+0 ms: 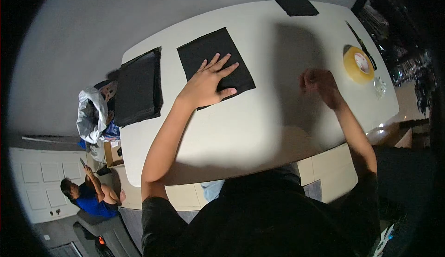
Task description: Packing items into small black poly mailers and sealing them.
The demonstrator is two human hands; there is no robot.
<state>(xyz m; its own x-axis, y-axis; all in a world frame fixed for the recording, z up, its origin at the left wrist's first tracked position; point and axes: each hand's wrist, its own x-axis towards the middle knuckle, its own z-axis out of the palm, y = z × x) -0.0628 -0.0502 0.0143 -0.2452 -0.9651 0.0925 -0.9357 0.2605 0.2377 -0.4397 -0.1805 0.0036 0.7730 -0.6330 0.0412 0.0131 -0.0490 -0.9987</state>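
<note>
My left hand (206, 83) lies open, fingers spread, on a square black fabric piece (194, 53) on the white table (232, 141). A stack of similar black pieces (136, 85) lies to its left, along the table's edge. My right hand (320, 85) hovers over the right part of the table, its fingers bent and blurred in shadow; whether they hold anything is unclear. Right of it are a roll of yellowish tape (348, 67), black-handled scissors (364, 46) and a small clear crumpled item (379, 87).
Another black piece (295, 4) lies at the far edge. Left of the table are a bulging silver-white bag (92, 108) and a cardboard box (111, 155). A person in blue (95, 201) sits low by a white door (39, 173), holding a phone.
</note>
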